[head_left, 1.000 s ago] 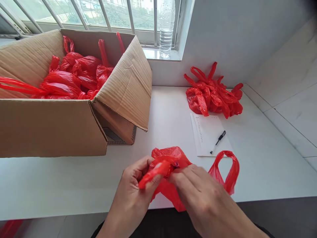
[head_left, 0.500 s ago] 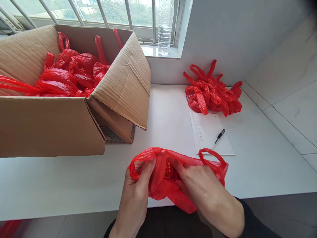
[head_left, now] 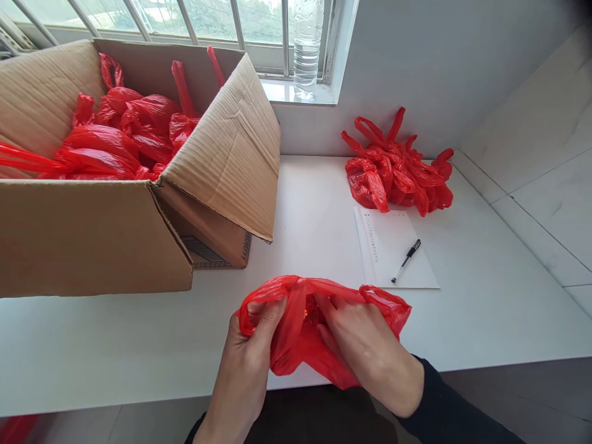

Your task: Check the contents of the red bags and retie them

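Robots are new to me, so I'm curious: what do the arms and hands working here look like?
They're human: an ungloved left hand and an ungloved right hand, with no cables or markings showing. On the right is a long black fabric sleeve; on the left, only a dark sleeve edge shows.

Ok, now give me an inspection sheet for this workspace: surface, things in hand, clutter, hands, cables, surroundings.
Surface: white table, bearing an open cardboard box.
Things in hand: red plastic bag, mouth open; red item with gold marks inside, partly hidden.
Clutter: red bags in the box; heap of red bags; pen on paper.
Hands: left hand holds the bag's edge; right hand reaches inside, fingertips hidden.
Cables: nothing seen.
Surroundings: barred window; clear bottle on the sill.
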Available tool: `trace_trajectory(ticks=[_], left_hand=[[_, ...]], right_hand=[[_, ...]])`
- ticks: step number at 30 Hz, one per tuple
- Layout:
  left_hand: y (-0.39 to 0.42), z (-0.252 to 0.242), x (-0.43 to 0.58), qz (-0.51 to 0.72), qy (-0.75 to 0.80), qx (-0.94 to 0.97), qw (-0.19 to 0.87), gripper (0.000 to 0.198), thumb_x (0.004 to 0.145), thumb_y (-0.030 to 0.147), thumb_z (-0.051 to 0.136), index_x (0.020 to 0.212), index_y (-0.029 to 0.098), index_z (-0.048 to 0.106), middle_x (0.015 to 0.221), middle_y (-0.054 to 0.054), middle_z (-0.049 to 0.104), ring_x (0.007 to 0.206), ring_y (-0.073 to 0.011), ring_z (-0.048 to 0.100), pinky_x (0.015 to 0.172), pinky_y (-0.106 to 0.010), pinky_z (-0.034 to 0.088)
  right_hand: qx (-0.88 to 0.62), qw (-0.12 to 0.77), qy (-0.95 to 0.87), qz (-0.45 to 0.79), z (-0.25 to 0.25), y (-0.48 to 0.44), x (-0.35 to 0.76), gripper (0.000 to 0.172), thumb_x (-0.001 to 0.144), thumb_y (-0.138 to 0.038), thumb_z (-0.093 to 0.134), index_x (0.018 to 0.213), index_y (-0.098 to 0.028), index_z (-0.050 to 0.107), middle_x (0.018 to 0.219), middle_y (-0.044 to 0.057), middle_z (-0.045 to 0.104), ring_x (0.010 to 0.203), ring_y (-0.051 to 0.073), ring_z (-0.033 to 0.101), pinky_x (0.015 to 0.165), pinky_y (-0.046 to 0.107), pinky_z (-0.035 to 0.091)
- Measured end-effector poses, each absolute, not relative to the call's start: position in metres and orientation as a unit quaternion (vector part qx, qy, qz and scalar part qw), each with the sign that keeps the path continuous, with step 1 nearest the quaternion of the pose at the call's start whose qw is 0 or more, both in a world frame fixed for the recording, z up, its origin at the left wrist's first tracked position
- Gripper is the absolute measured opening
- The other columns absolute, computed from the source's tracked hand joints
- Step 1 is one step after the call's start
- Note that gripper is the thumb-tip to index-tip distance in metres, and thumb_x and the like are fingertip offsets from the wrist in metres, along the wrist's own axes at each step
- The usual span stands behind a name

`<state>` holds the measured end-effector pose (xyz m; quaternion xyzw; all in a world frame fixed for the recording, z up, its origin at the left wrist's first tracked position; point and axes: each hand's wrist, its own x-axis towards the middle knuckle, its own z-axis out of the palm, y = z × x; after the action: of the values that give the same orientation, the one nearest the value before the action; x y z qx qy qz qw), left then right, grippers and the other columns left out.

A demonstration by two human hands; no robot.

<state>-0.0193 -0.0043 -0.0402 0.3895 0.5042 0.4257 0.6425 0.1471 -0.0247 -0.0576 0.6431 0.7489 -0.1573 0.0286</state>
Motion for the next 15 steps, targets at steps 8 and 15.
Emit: trace_trajectory(ticks=[8,15], left_hand=[[-0.003,-0.037,-0.02,0.427,0.545,0.343,0.636,0.027,0.083,0.051,0.075,0.075,0.025,0.07,0.077,0.0,0.063,0.078,-0.0197,0.059,0.069,-0.028,0.053],[-0.009,-0.047,-0.021,0.413,0.506,0.402,0.642,0.039,0.091,0.05,0.065,0.064,0.023,0.06,0.062,0.001,0.047,0.06,-0.0166,0.046,0.058,-0.028,0.043]], right_hand=[[0.675,-0.043,0.729,-0.11,-0.053,-0.039,0.169,0.021,0.089,-0.006,0.058,0.1,-0.024,0.061,0.075,0.002,0.067,0.055,0.018,0.062,0.044,0.028,0.025],[0.689,0.037,0.714,-0.118,-0.05,-0.031,0.168,0.035,0.084,0.001,0.052,0.106,-0.025,0.06,0.082,0.002,0.068,0.06,0.021,0.065,0.045,0.029,0.022]])
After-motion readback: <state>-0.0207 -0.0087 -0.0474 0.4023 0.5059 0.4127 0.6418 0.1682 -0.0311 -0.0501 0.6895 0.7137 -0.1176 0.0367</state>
